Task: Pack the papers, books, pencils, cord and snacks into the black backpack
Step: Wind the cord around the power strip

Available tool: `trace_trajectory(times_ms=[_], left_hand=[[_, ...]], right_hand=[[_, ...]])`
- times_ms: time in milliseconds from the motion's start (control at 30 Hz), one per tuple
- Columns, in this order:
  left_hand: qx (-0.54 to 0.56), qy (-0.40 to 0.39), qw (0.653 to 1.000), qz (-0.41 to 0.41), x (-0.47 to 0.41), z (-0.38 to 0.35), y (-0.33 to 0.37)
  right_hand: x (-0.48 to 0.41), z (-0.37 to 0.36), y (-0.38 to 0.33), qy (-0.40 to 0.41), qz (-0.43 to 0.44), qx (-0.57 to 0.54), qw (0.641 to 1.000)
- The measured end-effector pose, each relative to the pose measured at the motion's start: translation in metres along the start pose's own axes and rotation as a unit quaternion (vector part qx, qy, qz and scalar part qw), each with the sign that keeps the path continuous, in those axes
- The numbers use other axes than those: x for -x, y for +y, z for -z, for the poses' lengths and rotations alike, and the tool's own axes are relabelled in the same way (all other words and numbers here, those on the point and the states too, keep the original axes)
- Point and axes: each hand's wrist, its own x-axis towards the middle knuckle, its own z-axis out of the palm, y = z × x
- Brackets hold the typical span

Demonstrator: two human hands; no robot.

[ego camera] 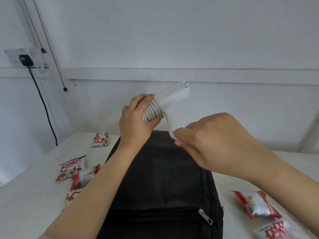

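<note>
Cord (153,110) end hidden inside right hand (212,140) pinch; left hand (136,121) grips ribbed white coils on smooth block above matte black backpack (160,183); crinkly snack packet (274,229) cut off near right.

Plain indoor room, of domestic or small-office sort; exact kind cannot be told. White-painted wall (172,31) seen behind, bare and slightly scuffed. Surface-mounted trunking (189,74) run horizontally along it; thin conduit (35,23) carried upward at left. Wall socket (14,56) fitted at left, black plug (25,59) inserted, dark cable (45,107) hung down beside table (31,200). Table placed against wall, white top worn and marked. Snack packets (100,139) scattered on it around black backpack (160,178): everyday setting suggested.
</note>
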Motion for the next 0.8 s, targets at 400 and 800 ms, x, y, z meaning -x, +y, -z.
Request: trace_trajectory(times_ms=[400, 800], left_hand=[[0.168, -0.158, 0.97, -0.075, 0.012, 0.015, 0.015], [0.372, -0.115, 0.921, -0.015, 0.026, 0.058, 0.054]], right_hand=[[-0.037, 0.037, 0.066, 0.081, -0.068, -0.181, 0.978], [-0.024, -0.041, 0.092, 0.044, -0.148, -0.641, 0.752]])
